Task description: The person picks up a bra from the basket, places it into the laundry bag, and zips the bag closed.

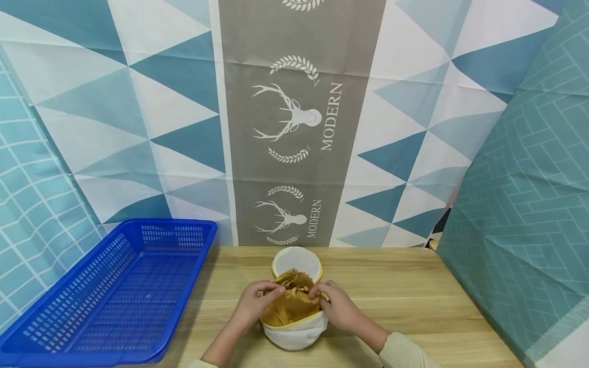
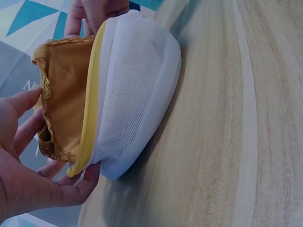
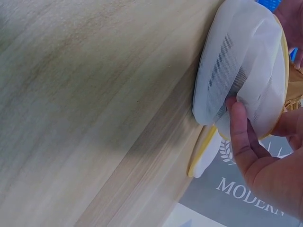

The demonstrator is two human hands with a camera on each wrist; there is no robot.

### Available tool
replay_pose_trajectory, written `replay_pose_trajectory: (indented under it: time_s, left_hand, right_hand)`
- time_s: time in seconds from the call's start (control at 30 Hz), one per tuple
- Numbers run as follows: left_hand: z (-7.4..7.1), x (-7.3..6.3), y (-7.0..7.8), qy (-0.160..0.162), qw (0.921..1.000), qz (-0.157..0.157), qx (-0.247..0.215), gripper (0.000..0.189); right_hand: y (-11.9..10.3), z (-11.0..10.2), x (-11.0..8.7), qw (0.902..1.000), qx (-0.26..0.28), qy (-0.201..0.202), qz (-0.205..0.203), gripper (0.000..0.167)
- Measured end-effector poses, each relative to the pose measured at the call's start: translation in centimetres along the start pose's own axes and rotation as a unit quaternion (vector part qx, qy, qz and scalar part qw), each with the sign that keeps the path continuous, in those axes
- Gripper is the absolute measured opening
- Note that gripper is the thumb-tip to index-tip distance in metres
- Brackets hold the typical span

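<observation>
A white mesh wash bag with yellow trim sits unzipped on the table, its round lid folded back behind it. Inside lies a mustard-brown, lace-edged bra, partly sticking out of the opening. My left hand pinches the bra's folded band at the left, while its lower fingers touch the bag near the yellow rim. On the other side, my right hand holds the bag's edge beside the lace. Its fingers curl against the outside of the mesh.
A large blue plastic basket stands left of the bag on the wooden table. Behind the table hangs a patterned cloth with deer heads and triangles. A teal sheet borders the right side.
</observation>
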State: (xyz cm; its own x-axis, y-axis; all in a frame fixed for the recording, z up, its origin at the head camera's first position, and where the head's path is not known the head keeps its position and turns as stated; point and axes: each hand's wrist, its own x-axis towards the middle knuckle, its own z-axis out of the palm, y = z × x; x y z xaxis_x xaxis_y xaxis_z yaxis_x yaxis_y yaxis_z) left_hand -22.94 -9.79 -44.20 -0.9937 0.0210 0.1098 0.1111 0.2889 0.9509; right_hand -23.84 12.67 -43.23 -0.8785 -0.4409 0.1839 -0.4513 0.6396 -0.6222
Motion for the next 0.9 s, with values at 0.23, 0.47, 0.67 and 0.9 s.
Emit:
replay_pose_trajectory:
  time_s: [0.23, 0.47, 0.67, 0.9]
  left_hand:
    - [-0.05, 0.07, 0.1, -0.012, 0.9993, 0.031, 0.015, 0.013]
    - [0.21, -0.45, 0.33, -0.01, 0.998, 0.018, 0.059, 0.023]
    - [0.48, -0.65, 0.4, -0.01, 0.9959, 0.021, 0.087, 0.025]
    - [0.65, -0.8, 0.47, -0.017, 0.9925, 0.037, 0.115, 0.028]
  right_hand:
    - [-0.38, -0.17, 0.2, 0.9995, 0.011, -0.002, 0.029, 0.022]
    - [-0.67, -0.21, 0.33, 0.999, 0.009, -0.02, 0.039, 0.035]
    - [-0.82, -0.11, 0.37, 0.9982, -0.011, -0.043, 0.039, 0.053]
    - [-0.98, 0.01, 0.35, 0.9978, 0.003, -0.037, 0.055, 0.047]
